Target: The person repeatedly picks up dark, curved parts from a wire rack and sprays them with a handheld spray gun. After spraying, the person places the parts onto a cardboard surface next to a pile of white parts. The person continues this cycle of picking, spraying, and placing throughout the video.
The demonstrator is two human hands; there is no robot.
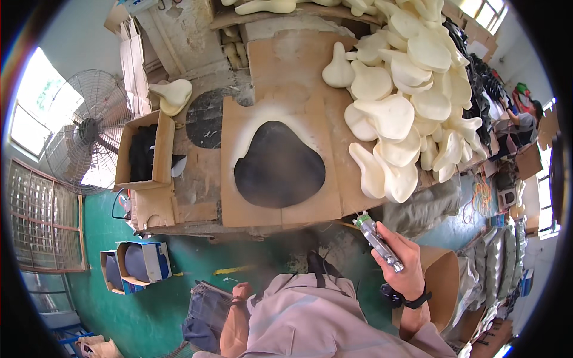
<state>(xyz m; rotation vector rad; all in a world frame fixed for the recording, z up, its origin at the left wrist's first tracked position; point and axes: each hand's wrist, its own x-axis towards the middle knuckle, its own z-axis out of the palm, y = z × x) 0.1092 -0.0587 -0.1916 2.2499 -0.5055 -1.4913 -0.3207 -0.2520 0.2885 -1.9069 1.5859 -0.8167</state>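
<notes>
Your right hand [404,262] is closed around a silver spray gun [377,241] with a green collar, held at the table's near edge, right of centre, nozzle end pointing far. Your left hand [242,290] hangs low at your left side; cannot tell whether it is open or closed. Left of the gun and farther off, a rounded black sheet [280,170] lies flat on a cardboard panel [330,203], pale haze about its far edge. Right: piled cream saddle-shaped pads [430,53]. Left: open carton [168,156] with dark contents, then a wire-caged fan [89,128].
</notes>
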